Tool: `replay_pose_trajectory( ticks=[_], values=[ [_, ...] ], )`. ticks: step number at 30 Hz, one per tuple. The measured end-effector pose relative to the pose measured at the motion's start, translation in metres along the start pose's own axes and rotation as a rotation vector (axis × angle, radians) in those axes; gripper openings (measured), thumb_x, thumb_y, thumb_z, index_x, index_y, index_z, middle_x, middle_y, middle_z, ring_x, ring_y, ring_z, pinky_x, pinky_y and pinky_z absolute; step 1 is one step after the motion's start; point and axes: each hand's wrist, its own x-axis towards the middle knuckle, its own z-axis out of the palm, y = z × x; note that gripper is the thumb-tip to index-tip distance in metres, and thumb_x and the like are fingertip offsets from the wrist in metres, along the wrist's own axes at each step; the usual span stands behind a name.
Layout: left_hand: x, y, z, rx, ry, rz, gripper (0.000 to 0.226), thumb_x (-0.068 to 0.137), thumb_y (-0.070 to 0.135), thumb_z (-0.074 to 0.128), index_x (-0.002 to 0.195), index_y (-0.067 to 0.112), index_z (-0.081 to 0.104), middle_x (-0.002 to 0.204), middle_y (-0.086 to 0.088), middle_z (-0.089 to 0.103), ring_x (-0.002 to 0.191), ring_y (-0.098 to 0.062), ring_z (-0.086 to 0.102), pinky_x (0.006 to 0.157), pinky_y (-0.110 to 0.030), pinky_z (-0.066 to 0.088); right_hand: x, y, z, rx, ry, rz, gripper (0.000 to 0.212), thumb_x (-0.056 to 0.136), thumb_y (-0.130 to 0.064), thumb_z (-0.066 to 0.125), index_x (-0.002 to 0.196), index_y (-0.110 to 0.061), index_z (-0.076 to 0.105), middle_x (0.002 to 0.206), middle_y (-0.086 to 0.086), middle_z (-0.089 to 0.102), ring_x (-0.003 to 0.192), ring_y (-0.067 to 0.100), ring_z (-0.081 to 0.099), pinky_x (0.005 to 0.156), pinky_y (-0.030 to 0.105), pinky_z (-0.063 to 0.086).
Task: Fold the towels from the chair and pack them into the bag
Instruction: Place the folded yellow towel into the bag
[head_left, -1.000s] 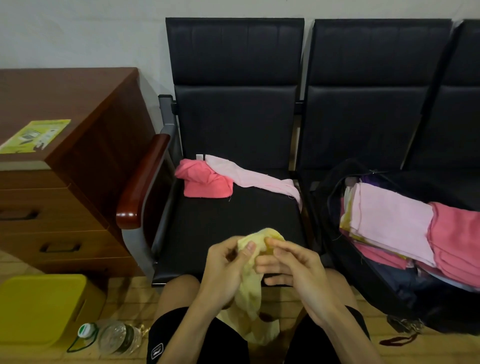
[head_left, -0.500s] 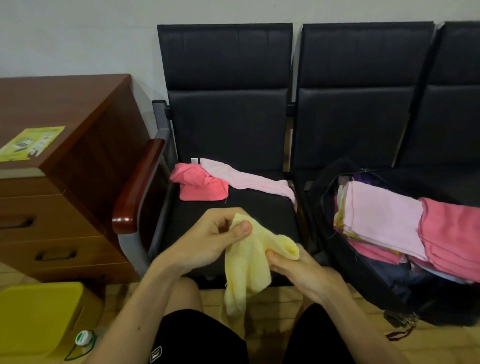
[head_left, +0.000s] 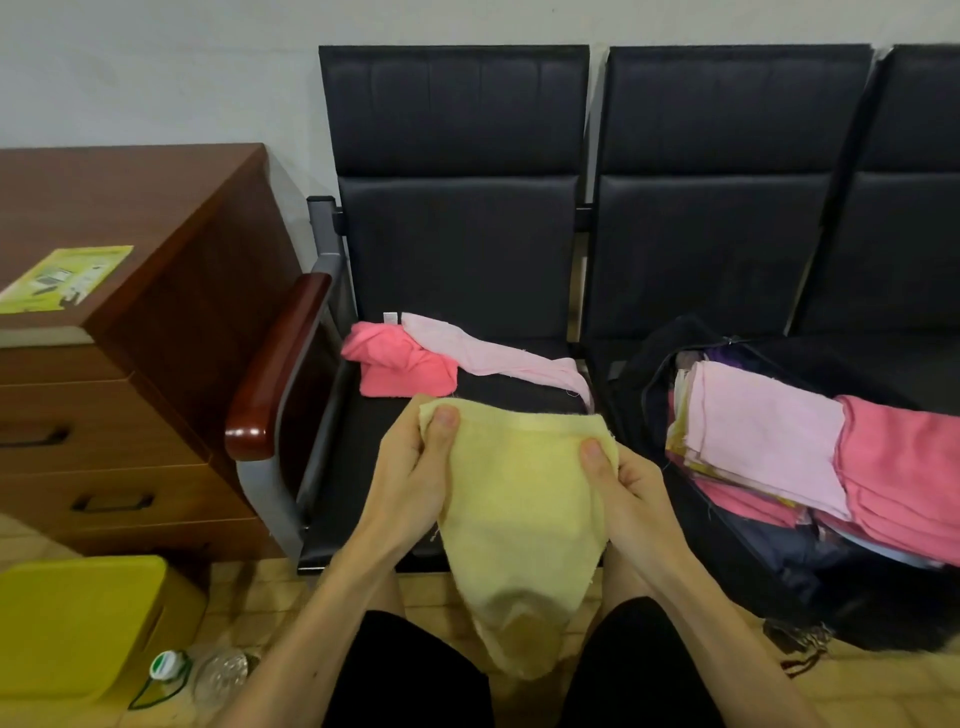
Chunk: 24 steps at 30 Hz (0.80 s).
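Yellow towel (head_left: 519, 509) hanging spread, left hand (head_left: 410, 488) and right hand (head_left: 631, 501) each pinching top corner. Best keeping top edge taut, bringing corners together squarely, then smoothing crease.

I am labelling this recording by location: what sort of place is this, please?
Probably a waiting area or office: a row of joined black chairs against a plain wall, and a wooden drawer cabinet beside them.
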Motion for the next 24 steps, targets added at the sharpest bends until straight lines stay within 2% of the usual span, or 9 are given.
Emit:
replay_pose_trajectory(
  ticks=[3,6,8,10,12,14,16,19,24],
  values=[
    [-0.001,0.008,0.011,0.011,0.011,0.003,0.023,0.104,0.017,0.047,0.086,0.013,0.061,0.072,0.019,0.058,0.067,0.003,0.052,0.063,-0.01,0.04,-0.001,0.006,-0.004,0.012,0.021,0.009,0.088,0.075,-0.074,0.059,0.097,0.011,0.059,0.077,0.026,0.057,0.069,0.025,0.051,0.064,0.038,0.042],
    [0.001,0.015,0.021,-0.02,0.014,0.013,0.023,0.103,0.017,0.048,0.092,0.004,0.063,0.076,0.011,0.062,0.069,0.003,0.055,0.066,-0.011,0.043,-0.006,0.008,-0.008,0.072,0.018,0.059,0.053,0.078,-0.053,0.054,0.09,-0.004,0.068,0.075,0.002,0.071,0.065,0.011,0.064,0.056,0.018,0.049],
    [0.003,0.018,0.027,-0.06,0.027,-0.006,0.025,0.103,0.021,0.048,0.092,0.004,0.063,0.081,0.001,0.065,0.071,-0.001,0.057,0.065,-0.014,0.045,-0.012,0.01,-0.01,0.081,-0.104,0.088,0.034,0.078,-0.046,0.063,0.094,-0.016,0.067,0.089,0.003,0.076,0.075,0.005,0.071,0.061,0.013,0.052],
    [0.005,0.023,0.033,-0.125,0.027,-0.07,0.026,0.104,0.026,0.047,0.094,0.008,0.064,0.082,-0.001,0.066,0.072,-0.003,0.059,0.066,-0.02,0.049,-0.019,0.016,-0.007,0.042,-0.216,0.167,0.009,0.085,-0.02,0.073,0.087,-0.021,0.065,0.079,-0.002,0.074,0.07,-0.004,0.069,0.06,0.008,0.05],
    [0.007,0.029,0.037,-0.192,0.006,-0.131,0.026,0.104,0.031,0.046,0.099,0.013,0.065,0.086,-0.002,0.069,0.078,-0.009,0.065,0.07,-0.029,0.054,-0.022,0.036,-0.003,-0.015,-0.314,0.244,0.016,0.084,-0.003,0.073,0.089,-0.017,0.072,0.086,0.003,0.076,0.085,0.004,0.071,0.07,0.014,0.053],
    [0.009,0.032,0.037,-0.237,-0.009,-0.158,0.027,0.104,0.033,0.045,0.104,0.017,0.066,0.093,-0.003,0.073,0.088,-0.017,0.07,0.076,-0.036,0.059,-0.023,0.057,0.002,-0.056,-0.303,0.318,0.021,0.084,-0.008,0.074,0.103,-0.017,0.073,0.101,0.002,0.077,0.1,0.016,0.07,0.079,0.022,0.055],
    [0.012,0.033,0.032,-0.265,0.024,-0.169,0.027,0.104,0.034,0.045,0.103,0.018,0.068,0.094,-0.005,0.075,0.091,-0.024,0.072,0.078,-0.041,0.06,-0.025,0.074,0.004,-0.118,-0.256,0.368,0.022,0.09,-0.018,0.07,0.111,-0.024,0.068,0.106,-0.007,0.075,0.105,0.01,0.067,0.087,0.023,0.054],
    [0.018,0.027,0.018,-0.233,0.125,-0.196,0.027,0.104,0.032,0.046,0.096,0.02,0.069,0.088,-0.002,0.076,0.086,-0.021,0.072,0.077,-0.041,0.058,-0.025,0.087,0.0,-0.231,-0.313,0.426,0.022,0.097,-0.033,0.06,0.115,-0.025,0.07,0.109,-0.012,0.074,0.108,0.008,0.066,0.104,0.037,0.048],
    [0.033,0.008,-0.015,-0.121,0.278,-0.282,0.027,0.104,0.039,0.045,0.095,0.025,0.066,0.097,-0.008,0.071,0.093,-0.024,0.069,0.085,-0.047,0.057,-0.02,0.063,-0.018,-0.023,-0.377,0.627,0.018,0.087,-0.025,0.071,0.097,-0.011,0.064,0.107,0.002,0.067,0.098,0.013,0.065,0.087,0.03,0.049]
  ],
)
